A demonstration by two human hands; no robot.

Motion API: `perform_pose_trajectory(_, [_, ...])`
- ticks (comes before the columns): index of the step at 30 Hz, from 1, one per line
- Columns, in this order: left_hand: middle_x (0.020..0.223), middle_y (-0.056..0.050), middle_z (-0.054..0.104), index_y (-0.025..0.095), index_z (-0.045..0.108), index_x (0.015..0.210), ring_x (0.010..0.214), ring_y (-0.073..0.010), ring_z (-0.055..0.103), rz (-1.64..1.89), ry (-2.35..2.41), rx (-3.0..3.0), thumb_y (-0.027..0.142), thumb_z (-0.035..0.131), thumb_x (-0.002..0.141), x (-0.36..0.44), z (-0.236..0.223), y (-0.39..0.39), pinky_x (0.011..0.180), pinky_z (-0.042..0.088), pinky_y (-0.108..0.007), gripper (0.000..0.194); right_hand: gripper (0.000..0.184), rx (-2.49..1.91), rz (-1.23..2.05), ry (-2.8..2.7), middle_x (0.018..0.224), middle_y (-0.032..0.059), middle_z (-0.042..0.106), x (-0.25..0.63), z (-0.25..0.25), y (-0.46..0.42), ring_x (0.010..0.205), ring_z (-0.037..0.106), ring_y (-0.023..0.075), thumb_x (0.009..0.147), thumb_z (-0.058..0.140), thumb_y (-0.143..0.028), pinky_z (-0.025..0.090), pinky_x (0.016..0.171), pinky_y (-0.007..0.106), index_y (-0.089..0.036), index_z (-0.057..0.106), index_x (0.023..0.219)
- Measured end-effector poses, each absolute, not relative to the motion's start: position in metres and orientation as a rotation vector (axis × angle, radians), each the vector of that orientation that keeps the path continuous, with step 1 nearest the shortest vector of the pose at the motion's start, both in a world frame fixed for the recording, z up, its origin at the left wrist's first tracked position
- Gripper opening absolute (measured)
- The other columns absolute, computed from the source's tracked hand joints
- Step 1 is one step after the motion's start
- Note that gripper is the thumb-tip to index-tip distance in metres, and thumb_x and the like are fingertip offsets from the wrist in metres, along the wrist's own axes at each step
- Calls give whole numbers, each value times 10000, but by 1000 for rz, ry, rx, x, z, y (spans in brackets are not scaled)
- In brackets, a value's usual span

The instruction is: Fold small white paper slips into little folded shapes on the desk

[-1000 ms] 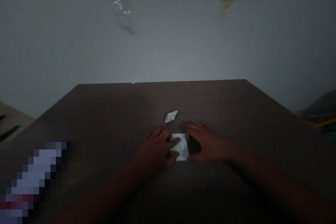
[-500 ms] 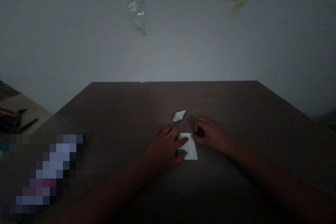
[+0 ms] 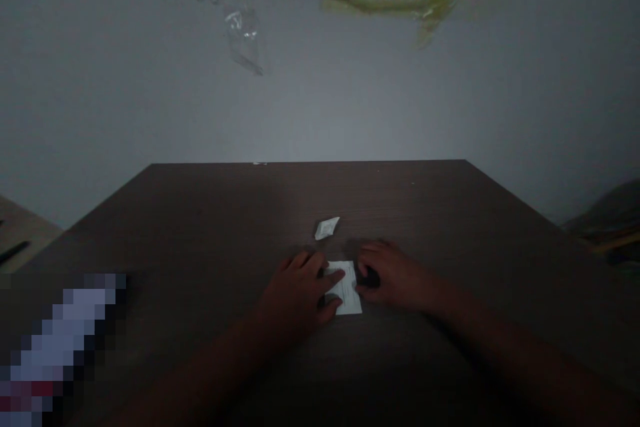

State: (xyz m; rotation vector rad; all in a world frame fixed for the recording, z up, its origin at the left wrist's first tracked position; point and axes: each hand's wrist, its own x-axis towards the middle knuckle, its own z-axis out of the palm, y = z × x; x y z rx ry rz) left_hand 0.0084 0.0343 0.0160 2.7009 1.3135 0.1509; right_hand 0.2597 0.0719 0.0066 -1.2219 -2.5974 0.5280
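Our left hand [image 3: 295, 293] lies on the left half of a white paper slip [image 3: 347, 290], its fingers spread flat; our right hand [image 3: 395, 277] sits just right of the slip, its fingers loosely curled toward the edge, neither hand gripping. A smaller folded white paper piece [image 3: 327, 228] lies just beyond the slip on the dark wood table [image 3: 200, 227].
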Motion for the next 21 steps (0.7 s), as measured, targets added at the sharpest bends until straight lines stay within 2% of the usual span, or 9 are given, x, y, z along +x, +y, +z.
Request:
perform_pose_trajectory(3, [1294,-128,709,290,723,1441,1204,-383,659,129,1321,2686,392,751,994,8,16,35,1008,588,-573,460,213,-1326,450,-2496,908,19,678,255,-1,86,891,646,218,847,806,-207,440,834,357,-216,596,814])
perform_pose_trajectory(9, [1307,-122,709,298,722,1441,1208,-370,651,130,1316,2689,392,744,998,8,16,35,1034,581,-569,453,207,-1392,407,-2448,876,24,668,251,-9,102,818,616,203,885,740,-182,403,751,333,-218,564,782])
perform_pose_trajectory(16, [1307,-129,702,299,714,1459,1221,-384,650,93,1336,2687,402,740,1008,9,17,35,1017,588,-589,463,251,-1259,568,-2613,871,19,685,251,14,62,871,653,232,768,866,-208,448,862,389,-207,615,771])
perform_pose_trajectory(21, [1308,-114,696,308,718,1453,1231,-370,645,122,1344,2658,375,762,993,8,16,34,1040,578,-568,467,240,-1188,625,-2626,882,15,691,249,15,51,898,659,234,733,859,-162,446,931,421,-199,626,779])
